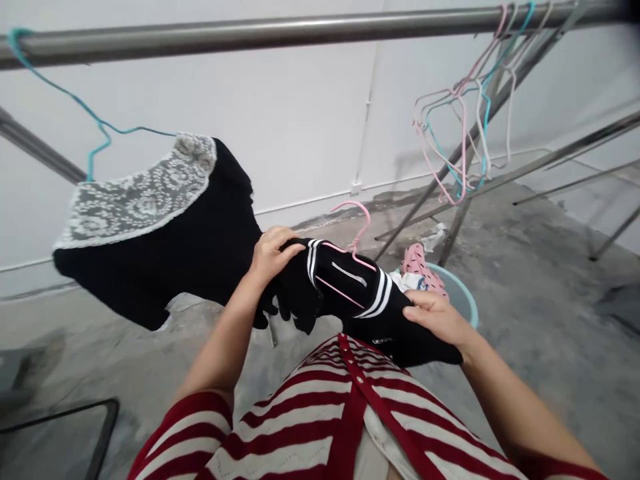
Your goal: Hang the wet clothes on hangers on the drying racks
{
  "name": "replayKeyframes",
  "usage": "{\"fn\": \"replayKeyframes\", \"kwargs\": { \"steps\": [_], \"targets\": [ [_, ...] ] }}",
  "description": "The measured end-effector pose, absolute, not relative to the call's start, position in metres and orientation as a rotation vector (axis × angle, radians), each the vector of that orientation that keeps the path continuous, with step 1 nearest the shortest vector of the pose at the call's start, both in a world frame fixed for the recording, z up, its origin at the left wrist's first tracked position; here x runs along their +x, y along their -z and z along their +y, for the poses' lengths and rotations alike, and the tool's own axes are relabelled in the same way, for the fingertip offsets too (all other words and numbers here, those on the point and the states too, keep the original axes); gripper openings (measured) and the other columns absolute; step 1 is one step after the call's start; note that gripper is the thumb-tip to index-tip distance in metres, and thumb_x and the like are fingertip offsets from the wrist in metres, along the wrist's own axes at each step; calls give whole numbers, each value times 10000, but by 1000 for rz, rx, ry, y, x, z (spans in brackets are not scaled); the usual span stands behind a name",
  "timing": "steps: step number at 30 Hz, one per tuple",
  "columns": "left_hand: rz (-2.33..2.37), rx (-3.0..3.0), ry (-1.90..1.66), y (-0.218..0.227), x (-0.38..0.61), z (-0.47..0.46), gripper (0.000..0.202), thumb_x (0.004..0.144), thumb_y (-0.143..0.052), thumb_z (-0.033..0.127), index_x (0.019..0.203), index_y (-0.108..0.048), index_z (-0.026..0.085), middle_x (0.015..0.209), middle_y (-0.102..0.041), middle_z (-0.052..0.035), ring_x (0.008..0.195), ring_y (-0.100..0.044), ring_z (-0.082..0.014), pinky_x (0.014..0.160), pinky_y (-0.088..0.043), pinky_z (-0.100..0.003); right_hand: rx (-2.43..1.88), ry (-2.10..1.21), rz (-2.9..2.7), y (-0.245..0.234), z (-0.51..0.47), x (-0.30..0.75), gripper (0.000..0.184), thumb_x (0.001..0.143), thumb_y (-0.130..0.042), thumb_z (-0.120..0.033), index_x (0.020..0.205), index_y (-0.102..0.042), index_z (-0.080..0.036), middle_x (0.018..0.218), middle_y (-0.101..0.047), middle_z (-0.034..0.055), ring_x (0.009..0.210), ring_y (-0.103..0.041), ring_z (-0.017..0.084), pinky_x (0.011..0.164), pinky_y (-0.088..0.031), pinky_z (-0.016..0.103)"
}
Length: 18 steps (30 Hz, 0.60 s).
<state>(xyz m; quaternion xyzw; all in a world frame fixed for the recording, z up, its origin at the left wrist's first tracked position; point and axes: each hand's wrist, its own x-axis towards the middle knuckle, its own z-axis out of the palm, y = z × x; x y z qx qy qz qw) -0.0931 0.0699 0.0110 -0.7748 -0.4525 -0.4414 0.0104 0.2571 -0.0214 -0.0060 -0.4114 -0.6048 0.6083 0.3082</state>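
Note:
Between my hands is a black shirt (400,337) with white stripes round its neckline. A pink hanger (361,230) sits inside it, its hook rising out of the neck opening. My left hand (274,253) grips the shirt at one shoulder, thumb on top. At the opposite shoulder my right hand (434,317) pinches the cloth between thumb and fingers. Left of my left hand, a black top with a white lace collar (195,220) hangs from a teal hanger (100,127). The lower part of the held shirt is folded and partly hidden.
A metal rail (280,33) runs across the top. Several empty hangers (463,133) in pink, white and blue hang at its right. Below them, a light blue basin (467,293) on the concrete floor holds pink and white laundry (423,270). Slanting metal legs (455,227) support the rack.

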Motion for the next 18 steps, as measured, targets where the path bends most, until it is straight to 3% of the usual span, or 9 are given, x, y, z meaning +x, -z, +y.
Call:
{"fn": "replayKeyframes", "kwargs": {
  "steps": [3,6,8,11,15,18],
  "targets": [
    [-1601,-2127,1610,13,-90,62,403,820,-611,379,1184,-578,209,1342,-484,-110,1277,-434,-234,1062,-378,-424,-1059,-1576,-1558,-7,-21,233,389,688,-706,-494,650,-548,-140,570,-476,-23,519,-407,71,478,-314,195],
    [-1858,-2251,1734,55,-73,48,637,829,-580,354,1400,-339,211,1481,-318,-139,1382,-297,-261,1123,-288,-469,-1046,-1511,-1508,-20,-12,210,391,674,-715,-498,643,-549,-146,559,-474,-27,506,-400,69,474,-325,198],
    [-2001,-2576,1785,86,-57,34,705,807,-589,349,1424,-294,176,1475,-341,-161,1342,-374,-269,1101,-331,-460,-1036,-1444,-1471,-31,-5,194,403,659,-719,-513,633,-544,-151,546,-476,-28,491,-399,69,463,-328,199],
    [-2165,-3026,1645,123,-39,8,641,788,-605,353,1350,-419,107,1381,-475,-188,1250,-484,-275,1076,-362,-438,-994,-1359,-1431,-52,6,169,389,654,-716,-519,669,-567,-160,565,-525,-18,503,-447,85,469,-364,207],
    [-2448,-3128,1596,143,-43,-23,463,785,-606,350,1193,-570,134,1120,-659,-112,1026,-618,-238,939,-469,-392,-896,-1273,-1396,-82,24,137,352,657,-721,-486,704,-578,-168,602,-566,-15,522,-486,93,475,-390,207],
    [-2561,-3042,1590,147,-64,-40,456,811,-561,377,1171,-568,98,1027,-680,-117,954,-638,-220,878,-492,-365,-829,-1221,-1398,-100,41,114,353,655,-729,-477,686,-570,-163,579,-541,-27,509,-473,81,470,-383,200]
  ]
}}
